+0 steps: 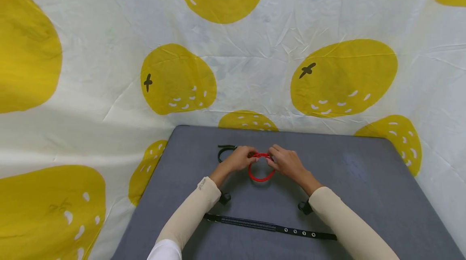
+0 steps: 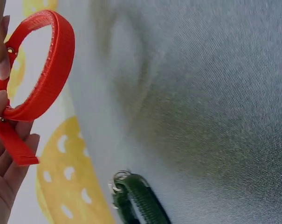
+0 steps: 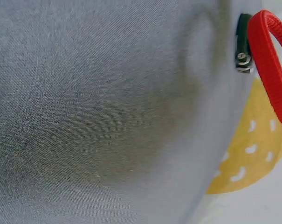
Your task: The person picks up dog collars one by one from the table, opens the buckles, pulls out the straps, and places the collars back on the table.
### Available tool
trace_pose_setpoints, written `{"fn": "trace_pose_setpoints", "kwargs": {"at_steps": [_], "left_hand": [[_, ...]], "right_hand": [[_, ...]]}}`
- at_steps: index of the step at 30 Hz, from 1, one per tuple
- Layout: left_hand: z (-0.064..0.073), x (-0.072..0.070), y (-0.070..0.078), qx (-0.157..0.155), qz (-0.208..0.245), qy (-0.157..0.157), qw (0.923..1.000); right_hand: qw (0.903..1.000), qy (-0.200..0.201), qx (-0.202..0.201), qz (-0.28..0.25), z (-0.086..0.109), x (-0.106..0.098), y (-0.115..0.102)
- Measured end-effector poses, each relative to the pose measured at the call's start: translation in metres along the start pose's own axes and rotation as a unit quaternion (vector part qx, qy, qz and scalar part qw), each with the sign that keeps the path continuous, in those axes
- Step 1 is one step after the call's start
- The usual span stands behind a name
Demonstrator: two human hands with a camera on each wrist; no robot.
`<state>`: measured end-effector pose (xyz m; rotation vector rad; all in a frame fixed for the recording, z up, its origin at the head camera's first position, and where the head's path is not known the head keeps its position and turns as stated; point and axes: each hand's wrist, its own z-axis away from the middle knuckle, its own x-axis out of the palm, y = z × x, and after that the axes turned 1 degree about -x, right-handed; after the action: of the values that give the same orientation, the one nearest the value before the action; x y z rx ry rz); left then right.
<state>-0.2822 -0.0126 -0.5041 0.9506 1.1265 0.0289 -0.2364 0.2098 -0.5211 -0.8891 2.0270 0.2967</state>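
A red collar point(image 1: 261, 180), bent into a loop, is held up over the grey table between both hands. My left hand point(image 1: 242, 158) pinches the left part of its upper side, and my right hand point(image 1: 287, 162) pinches the right part. In the left wrist view, the collar point(image 2: 61, 60) shows stitched edges and small metal studs. Its flat tail point(image 2: 17, 147) sticks out past the lower hand's fingers. The right wrist view catches only part of the red loop point(image 3: 271, 65), with most of the right hand out of frame.
Behind my left hand lies a curled dark green collar point(image 1: 219, 155) with metal rings. A long black strap point(image 1: 251, 223) with metal eyelets lies across the front of the grey table point(image 1: 364, 179). A white cloth with yellow fruit shapes point(image 1: 251, 86) hangs behind the table.
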Motion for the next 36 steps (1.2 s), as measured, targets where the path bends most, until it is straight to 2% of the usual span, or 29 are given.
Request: {"fn": "trace_pose_setpoints", "kwargs": {"at_steps": [5, 10, 13, 17, 22, 28, 31, 36], "left_hand": [[0.016, -0.005, 0.012, 0.032, 0.001, 0.021, 0.9993], [0.035, -0.007, 0.027, 0.073, -0.01, 0.052, 0.9959], [0.045, -0.01, 0.037, 0.109, -0.026, 0.065, 0.9916], [0.06, -0.013, 0.052, 0.149, -0.06, 0.073, 0.9842], [0.078, -0.016, 0.066, 0.19, -0.096, 0.079, 0.974], [0.089, -0.012, 0.075, 0.217, -0.123, 0.087, 0.9646], [0.09, -0.01, 0.077, 0.233, -0.128, 0.104, 0.9584], [0.089, -0.008, 0.079, 0.272, -0.129, 0.138, 0.9436]], "right_hand": [[0.9982, -0.016, 0.043, -0.04, -0.002, -0.02, -0.014], [0.9906, -0.023, 0.076, -0.111, 0.0, -0.038, -0.027], [0.9812, -0.032, 0.104, -0.159, -0.002, -0.053, -0.036], [0.962, -0.088, 0.153, -0.209, -0.006, -0.08, -0.051], [0.9476, -0.153, 0.162, -0.229, -0.007, -0.107, -0.066], [0.9463, -0.172, 0.164, -0.219, -0.004, -0.12, -0.08], [0.9485, -0.165, 0.162, -0.217, -0.002, -0.123, -0.083], [0.9501, -0.143, 0.161, -0.225, 0.0, -0.126, -0.083]]}}
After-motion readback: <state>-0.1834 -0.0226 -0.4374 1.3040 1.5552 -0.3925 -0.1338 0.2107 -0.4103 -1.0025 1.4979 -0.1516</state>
